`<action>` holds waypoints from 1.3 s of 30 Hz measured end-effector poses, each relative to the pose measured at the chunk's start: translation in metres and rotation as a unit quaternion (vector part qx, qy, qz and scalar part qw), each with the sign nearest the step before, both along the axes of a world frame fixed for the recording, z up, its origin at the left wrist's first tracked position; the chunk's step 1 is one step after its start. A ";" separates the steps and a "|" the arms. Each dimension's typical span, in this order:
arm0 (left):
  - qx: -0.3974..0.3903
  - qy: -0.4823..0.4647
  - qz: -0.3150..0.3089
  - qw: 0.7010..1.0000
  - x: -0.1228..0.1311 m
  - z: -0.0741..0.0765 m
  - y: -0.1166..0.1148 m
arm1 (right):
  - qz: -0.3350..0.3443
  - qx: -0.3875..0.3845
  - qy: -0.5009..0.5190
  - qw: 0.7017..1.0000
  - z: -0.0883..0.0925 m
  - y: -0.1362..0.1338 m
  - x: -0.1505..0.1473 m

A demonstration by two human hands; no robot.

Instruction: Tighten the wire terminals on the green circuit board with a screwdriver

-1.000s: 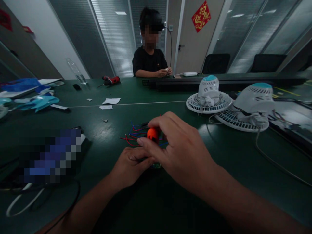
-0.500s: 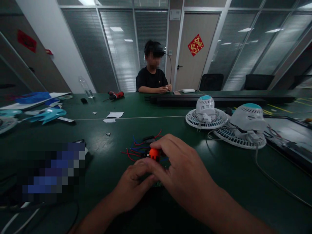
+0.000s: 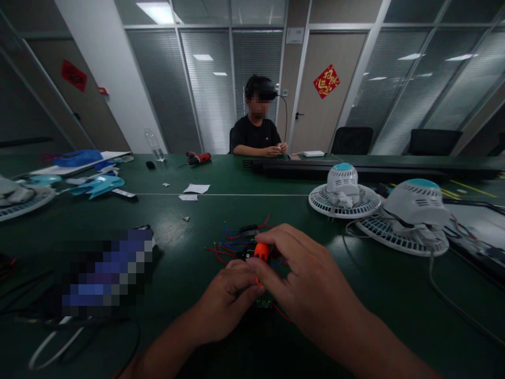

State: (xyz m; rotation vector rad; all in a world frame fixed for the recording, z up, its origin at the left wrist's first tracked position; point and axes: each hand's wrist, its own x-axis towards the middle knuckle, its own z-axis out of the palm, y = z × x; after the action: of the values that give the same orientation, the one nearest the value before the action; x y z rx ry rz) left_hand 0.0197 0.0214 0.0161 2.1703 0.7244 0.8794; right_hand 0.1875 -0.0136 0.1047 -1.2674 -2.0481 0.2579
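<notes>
My right hand [image 3: 303, 273] is closed, with thumb and fingertips pinching an orange rounded piece with black marks [image 3: 262, 251], possibly a tool's handle. Its lower end is hidden by my fingers. My left hand [image 3: 226, 295] is closed just below and to the left, fingertips against my right thumb. What it grips is covered; a thin orange sliver shows at its fingertips. Just beyond the hands lie small black parts [image 3: 249, 230] with red and blue wires [image 3: 221, 252]. A green circuit board [image 3: 264, 303] peeks out beneath my hands, a red wire beside it.
Two white fan heads [image 3: 342, 189] with grilles stand on the green table at the right, a cable trailing. A blurred-out device [image 3: 106, 273] with cables lies left. Farther off are paper scraps [image 3: 197, 188], a red drill [image 3: 199, 158], a bottle [image 3: 154, 145] and a seated person [image 3: 256, 131].
The view has shifted, so everything sits farther right and slightly lower. The orange piece shows more of its side, and an orange sliver now appears at my left fingertips.
</notes>
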 end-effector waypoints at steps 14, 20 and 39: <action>0.006 -0.021 -0.005 1.000 0.001 -0.001 0.002 | 0.001 0.016 -0.006 1.000 0.002 -0.001 0.001; 0.014 -0.025 -0.002 1.000 0.002 0.002 0.002 | 0.003 0.019 -0.009 1.000 0.003 -0.002 0.001; 0.014 -0.043 0.008 0.999 0.001 0.001 0.004 | -0.005 0.038 -0.050 0.998 0.001 -0.003 0.000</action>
State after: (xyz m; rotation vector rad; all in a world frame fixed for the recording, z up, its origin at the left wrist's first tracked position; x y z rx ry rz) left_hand 0.0208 0.0249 0.0168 2.1389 0.6923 0.9901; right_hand 0.1878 -0.0163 0.1058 -1.2669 -2.1138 0.1126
